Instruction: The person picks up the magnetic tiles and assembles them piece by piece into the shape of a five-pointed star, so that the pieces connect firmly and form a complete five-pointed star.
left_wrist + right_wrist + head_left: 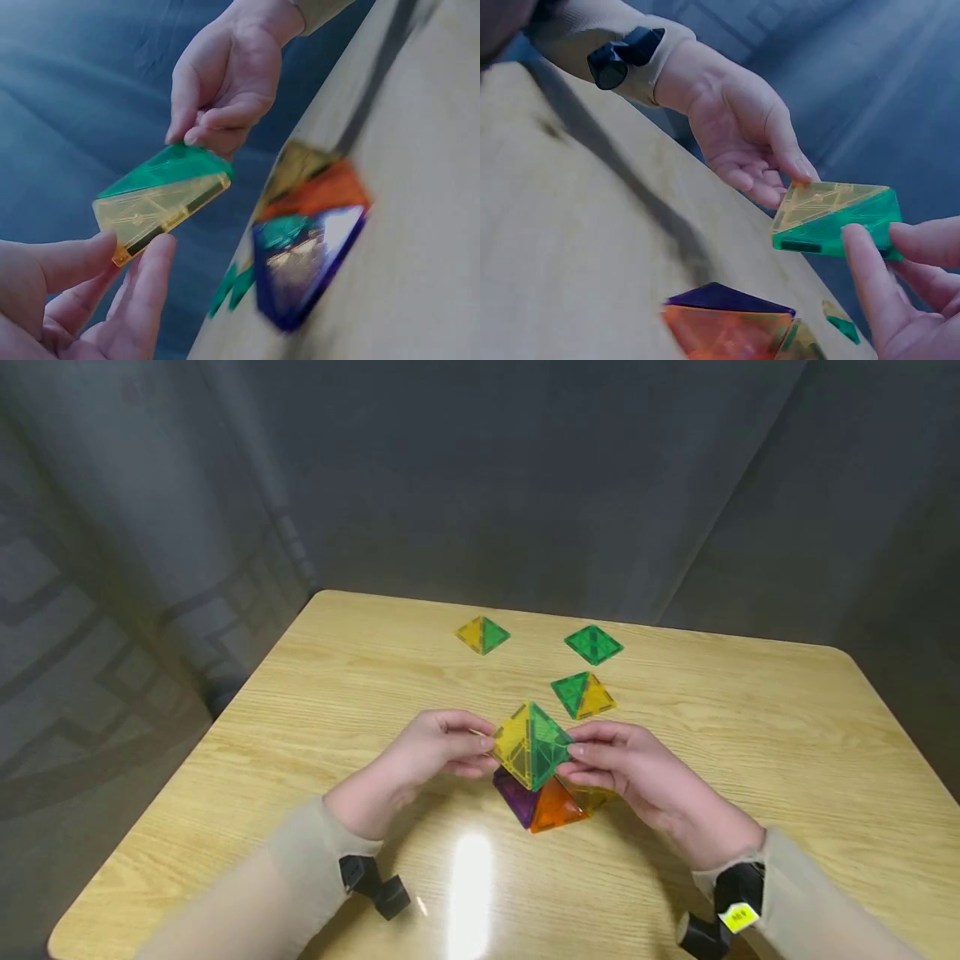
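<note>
Between my two hands, a translucent yellow triangular magnetic tile (513, 745) and a green triangular magnetic tile (549, 747) meet edge to edge, making a diamond. My left hand (420, 760) pinches the yellow tile's outer corner between thumb and fingers. At the opposite corner, the green tile is pinched by my right hand (637, 768). Both wrist views show this pair raised above the tabletop. Under it on the table lies a joined group: a purple tile (513, 797), an orange tile (557, 808) and a yellow tile (799, 343), partly hidden by the held pair and my right hand.
Farther back on the wooden table (337, 677) lie a yellow-and-green tile pair (482, 635), an all-green pair (594, 645) and, nearer my hands, a green-and-yellow pair (583, 695). A dark curtain (487, 485) hangs behind the far table edge.
</note>
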`<state>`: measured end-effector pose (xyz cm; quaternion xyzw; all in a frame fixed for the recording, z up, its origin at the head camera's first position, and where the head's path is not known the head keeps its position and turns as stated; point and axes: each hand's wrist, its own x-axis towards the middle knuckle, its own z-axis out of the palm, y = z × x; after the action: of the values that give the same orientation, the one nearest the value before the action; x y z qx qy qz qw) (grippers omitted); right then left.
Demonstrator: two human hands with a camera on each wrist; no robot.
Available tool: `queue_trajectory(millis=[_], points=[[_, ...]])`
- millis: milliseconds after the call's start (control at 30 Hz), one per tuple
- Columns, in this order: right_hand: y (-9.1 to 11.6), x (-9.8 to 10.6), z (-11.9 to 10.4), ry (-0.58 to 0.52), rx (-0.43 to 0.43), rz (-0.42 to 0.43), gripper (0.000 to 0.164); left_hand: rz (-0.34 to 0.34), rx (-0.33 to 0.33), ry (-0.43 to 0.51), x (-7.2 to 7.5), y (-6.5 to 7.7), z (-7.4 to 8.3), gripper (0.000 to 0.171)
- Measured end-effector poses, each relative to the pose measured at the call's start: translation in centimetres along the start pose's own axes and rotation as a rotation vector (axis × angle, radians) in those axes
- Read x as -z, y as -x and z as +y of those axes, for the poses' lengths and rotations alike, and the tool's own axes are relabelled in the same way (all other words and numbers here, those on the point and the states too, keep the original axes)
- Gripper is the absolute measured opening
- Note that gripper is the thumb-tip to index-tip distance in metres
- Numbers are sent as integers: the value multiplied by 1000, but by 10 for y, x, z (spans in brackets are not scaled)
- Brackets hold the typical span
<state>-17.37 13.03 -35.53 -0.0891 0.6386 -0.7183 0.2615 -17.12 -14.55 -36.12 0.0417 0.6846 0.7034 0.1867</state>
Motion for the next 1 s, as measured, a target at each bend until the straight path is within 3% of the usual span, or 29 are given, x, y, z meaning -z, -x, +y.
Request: queue_trajectory(millis=[200,433,600,733,1000], points=[[31,2,17,-69,11,39,14,-13,16,61,-21,17,-20,25],[50,4,40,-114,39,26,12,-8,56,141,-44,33,-38,25],[57,0,50,-166,-29,25,13,-3,117,189,-56,40,-48,22],[59,-7,56,-222,-107,89,17,22,161,234,-63,42,-55,20],[56,-18,68,-334,-172,282,21,82,165,259,-71,38,-66,27]])
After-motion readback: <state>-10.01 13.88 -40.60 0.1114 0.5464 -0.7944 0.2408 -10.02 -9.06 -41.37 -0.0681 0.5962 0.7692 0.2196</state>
